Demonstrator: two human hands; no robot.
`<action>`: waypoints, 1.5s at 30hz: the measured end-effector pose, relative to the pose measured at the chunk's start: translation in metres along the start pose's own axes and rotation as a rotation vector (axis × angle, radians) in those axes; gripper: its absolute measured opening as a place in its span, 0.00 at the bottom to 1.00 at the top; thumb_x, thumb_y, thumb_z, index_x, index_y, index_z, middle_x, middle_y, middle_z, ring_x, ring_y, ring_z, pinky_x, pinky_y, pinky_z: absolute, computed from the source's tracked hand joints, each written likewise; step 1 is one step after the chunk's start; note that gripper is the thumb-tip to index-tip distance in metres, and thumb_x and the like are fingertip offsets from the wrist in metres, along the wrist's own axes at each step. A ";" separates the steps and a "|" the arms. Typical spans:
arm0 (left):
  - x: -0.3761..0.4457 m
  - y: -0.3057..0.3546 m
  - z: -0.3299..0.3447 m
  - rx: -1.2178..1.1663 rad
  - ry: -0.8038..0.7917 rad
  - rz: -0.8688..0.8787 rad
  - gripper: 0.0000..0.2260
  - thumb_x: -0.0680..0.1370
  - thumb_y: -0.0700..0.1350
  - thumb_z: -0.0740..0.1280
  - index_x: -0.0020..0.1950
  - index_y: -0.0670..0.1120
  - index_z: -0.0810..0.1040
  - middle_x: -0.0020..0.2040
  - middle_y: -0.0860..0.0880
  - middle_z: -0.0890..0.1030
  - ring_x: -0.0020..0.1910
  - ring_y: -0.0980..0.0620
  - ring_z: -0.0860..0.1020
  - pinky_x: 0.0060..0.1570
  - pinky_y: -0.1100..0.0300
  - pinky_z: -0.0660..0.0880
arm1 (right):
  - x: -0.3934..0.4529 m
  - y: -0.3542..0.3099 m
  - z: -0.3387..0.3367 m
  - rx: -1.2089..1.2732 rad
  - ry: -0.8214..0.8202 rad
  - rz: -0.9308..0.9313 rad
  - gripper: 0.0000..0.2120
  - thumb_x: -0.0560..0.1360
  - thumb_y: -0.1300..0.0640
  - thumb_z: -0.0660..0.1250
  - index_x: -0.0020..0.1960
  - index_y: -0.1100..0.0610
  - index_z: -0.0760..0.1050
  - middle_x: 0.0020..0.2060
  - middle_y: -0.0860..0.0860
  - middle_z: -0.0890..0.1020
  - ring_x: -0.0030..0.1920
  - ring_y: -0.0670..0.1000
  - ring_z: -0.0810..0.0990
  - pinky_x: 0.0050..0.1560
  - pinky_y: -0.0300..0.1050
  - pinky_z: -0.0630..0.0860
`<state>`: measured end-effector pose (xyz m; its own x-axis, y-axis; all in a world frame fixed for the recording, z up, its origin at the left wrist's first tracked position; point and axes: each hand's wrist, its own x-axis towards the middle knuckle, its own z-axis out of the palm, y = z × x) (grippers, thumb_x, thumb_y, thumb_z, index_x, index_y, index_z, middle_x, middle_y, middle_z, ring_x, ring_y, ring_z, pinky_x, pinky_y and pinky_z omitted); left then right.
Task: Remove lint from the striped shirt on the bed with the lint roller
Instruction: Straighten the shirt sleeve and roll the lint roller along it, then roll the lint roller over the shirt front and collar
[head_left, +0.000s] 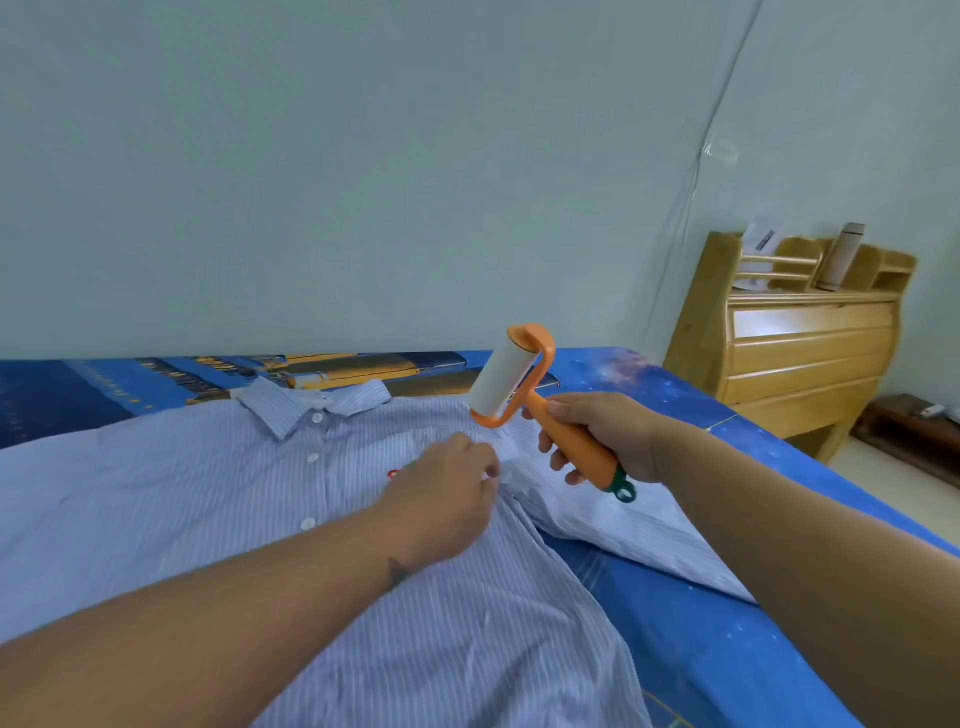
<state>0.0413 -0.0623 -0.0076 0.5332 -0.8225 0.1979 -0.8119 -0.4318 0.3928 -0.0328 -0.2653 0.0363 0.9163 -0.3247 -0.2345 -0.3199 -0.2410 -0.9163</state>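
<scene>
Gripping the light lint roller (511, 375) by its handle in our right hand (605, 436), we pinch the soft, easily bunched striped shirt (208, 499) flat with our left hand (447, 499).

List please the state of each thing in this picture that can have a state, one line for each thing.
Blue-and-white striped cotton shirt: lies spread on the bed, buttoned, collar open.
Orange plastic lint roller with white sticky roll: held tilted, roll raised off the shirt.
Right hand: grips the roller's handle.
Left hand: pinches the shirt fabric near the sleeve.
Blue starry bed sheet: spread under the shirt.
Wooden headboard cabinet: drawers closed.
</scene>
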 end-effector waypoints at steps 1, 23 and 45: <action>0.006 -0.017 -0.007 0.022 0.023 -0.048 0.12 0.81 0.47 0.55 0.60 0.49 0.74 0.59 0.48 0.73 0.59 0.48 0.72 0.58 0.51 0.71 | 0.001 0.000 0.000 0.035 -0.014 0.001 0.13 0.81 0.52 0.58 0.57 0.56 0.78 0.40 0.54 0.83 0.36 0.53 0.82 0.36 0.48 0.79; 0.136 -0.167 -0.037 0.318 -0.046 -0.646 0.29 0.76 0.66 0.52 0.63 0.46 0.76 0.66 0.44 0.74 0.66 0.41 0.70 0.65 0.42 0.61 | 0.064 0.017 0.023 -0.992 0.369 -0.283 0.13 0.80 0.46 0.56 0.64 0.40 0.68 0.47 0.43 0.76 0.43 0.48 0.77 0.40 0.43 0.72; 0.130 -0.197 -0.032 -0.054 0.036 -0.301 0.10 0.80 0.43 0.61 0.60 0.49 0.77 0.61 0.46 0.78 0.57 0.46 0.76 0.47 0.61 0.70 | 0.144 -0.044 0.103 -1.428 0.120 -0.324 0.08 0.79 0.54 0.59 0.56 0.45 0.73 0.45 0.50 0.76 0.45 0.54 0.78 0.39 0.47 0.71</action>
<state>0.2781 -0.0725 -0.0302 0.7567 -0.6466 0.0969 -0.6030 -0.6328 0.4858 0.1379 -0.2070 0.0090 0.9906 -0.1365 0.0077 -0.1355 -0.9732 0.1859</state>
